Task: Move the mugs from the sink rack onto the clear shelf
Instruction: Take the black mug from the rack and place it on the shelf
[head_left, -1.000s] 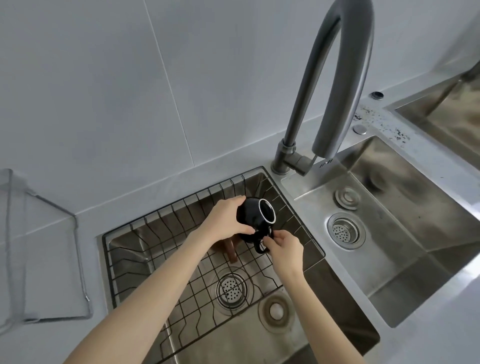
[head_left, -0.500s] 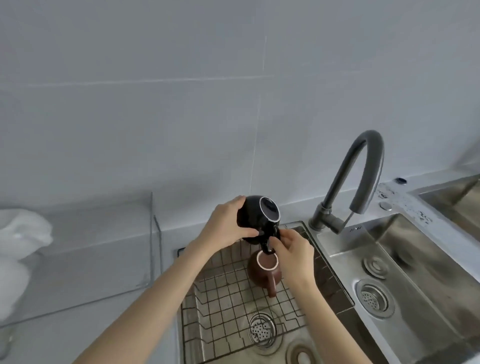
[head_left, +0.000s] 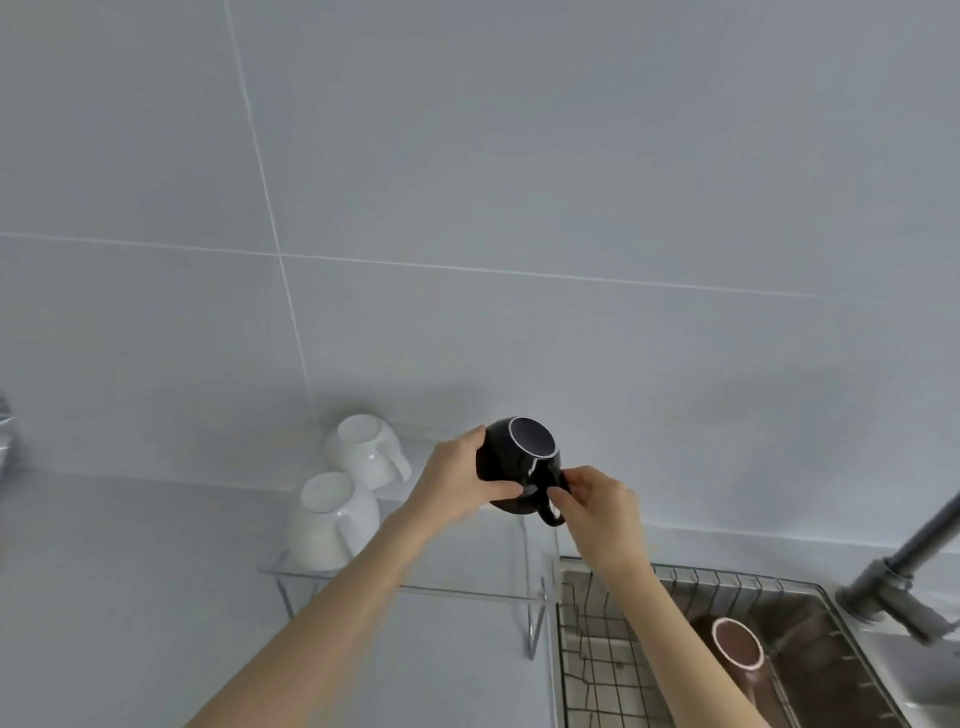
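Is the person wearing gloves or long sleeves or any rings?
No. Both forearms are bare right to the picture's bottom edge, so no sleeves show. The left hand and right hand have no gloves, and no rings, watch or bracelet are visible.

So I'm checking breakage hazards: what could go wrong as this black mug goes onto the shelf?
The black mug is carried bottom-up over the clear shelf; it could knock the two white mugs already standing there. The right hand only pinches the handle, so a slip seems possible.
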